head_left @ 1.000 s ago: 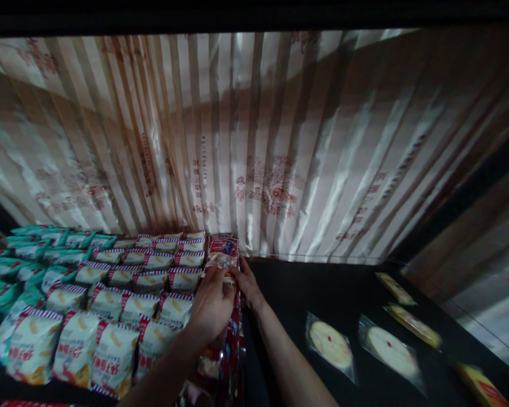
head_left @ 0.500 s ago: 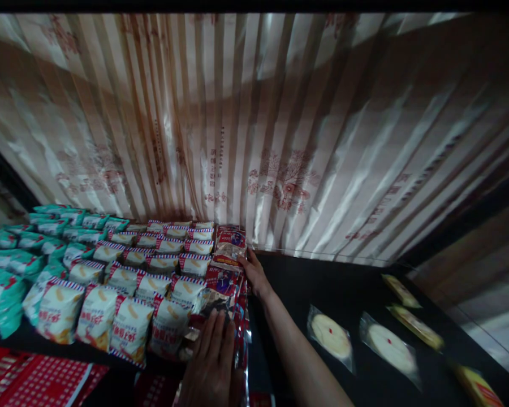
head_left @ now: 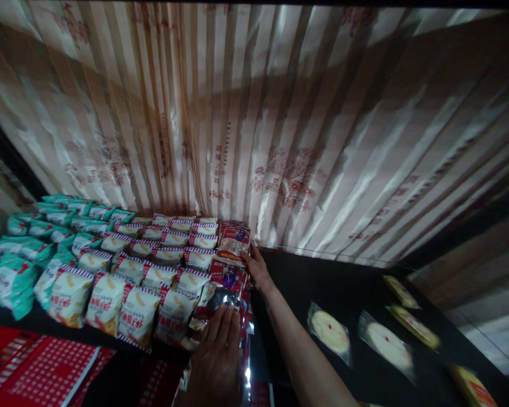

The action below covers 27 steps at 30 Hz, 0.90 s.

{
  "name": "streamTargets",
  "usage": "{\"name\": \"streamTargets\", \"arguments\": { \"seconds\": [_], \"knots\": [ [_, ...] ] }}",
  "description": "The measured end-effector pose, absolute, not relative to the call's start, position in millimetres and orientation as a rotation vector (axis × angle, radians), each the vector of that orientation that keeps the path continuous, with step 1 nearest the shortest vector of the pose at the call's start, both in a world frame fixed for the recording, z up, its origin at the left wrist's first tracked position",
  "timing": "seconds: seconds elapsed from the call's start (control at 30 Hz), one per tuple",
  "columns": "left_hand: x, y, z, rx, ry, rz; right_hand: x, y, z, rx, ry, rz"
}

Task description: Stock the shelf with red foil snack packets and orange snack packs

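Observation:
A column of red snack packets [head_left: 230,265] runs front to back on a dark shelf, beside rows of white packets with red-and-blue striped tops [head_left: 139,282]. My right hand [head_left: 257,268] reaches to the back of the column and touches the edge of the rearmost red packet [head_left: 234,243]; its fingers look pinched on that edge. My left hand [head_left: 218,353] lies flat, fingers stretched out, on the front red packets near the shelf's edge.
Teal packets [head_left: 21,254] fill the shelf's far left. Two clear-wrapped round cakes [head_left: 356,336] and several yellow packets [head_left: 413,325] lie on the dark shelf [head_left: 322,282] to the right. A striped satin backdrop [head_left: 258,130] hangs behind. Red checked packaging [head_left: 42,367] sits below at front left.
My left hand has drawn back from the rearmost packet to the front of the red column and flattened there. The right hand stays at the back. The view has tilted up slightly.

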<state>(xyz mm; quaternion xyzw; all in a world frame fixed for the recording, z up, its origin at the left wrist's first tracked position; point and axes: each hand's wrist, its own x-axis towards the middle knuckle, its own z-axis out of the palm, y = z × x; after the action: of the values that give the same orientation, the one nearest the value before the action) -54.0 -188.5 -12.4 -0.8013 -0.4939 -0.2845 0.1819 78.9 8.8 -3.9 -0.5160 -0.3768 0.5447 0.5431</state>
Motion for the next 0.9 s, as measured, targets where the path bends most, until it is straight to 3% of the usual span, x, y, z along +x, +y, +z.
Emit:
{"name": "streamTargets", "arguments": {
  "seconds": [0.37, 0.63, 0.9],
  "knots": [
    [-52, -185, 13, -2.191, -1.545, -1.032, 79, 8, 2, -1.196, -1.06, 1.196],
    [-55, -181, 10, -2.209, -1.573, -0.978, 83, 12, 3, -1.394, -1.14, 0.959],
    [-58, -181, 2, -2.176, -1.481, -0.946, 86, 15, 5, -1.358, -1.067, 0.944]
  ]
}}
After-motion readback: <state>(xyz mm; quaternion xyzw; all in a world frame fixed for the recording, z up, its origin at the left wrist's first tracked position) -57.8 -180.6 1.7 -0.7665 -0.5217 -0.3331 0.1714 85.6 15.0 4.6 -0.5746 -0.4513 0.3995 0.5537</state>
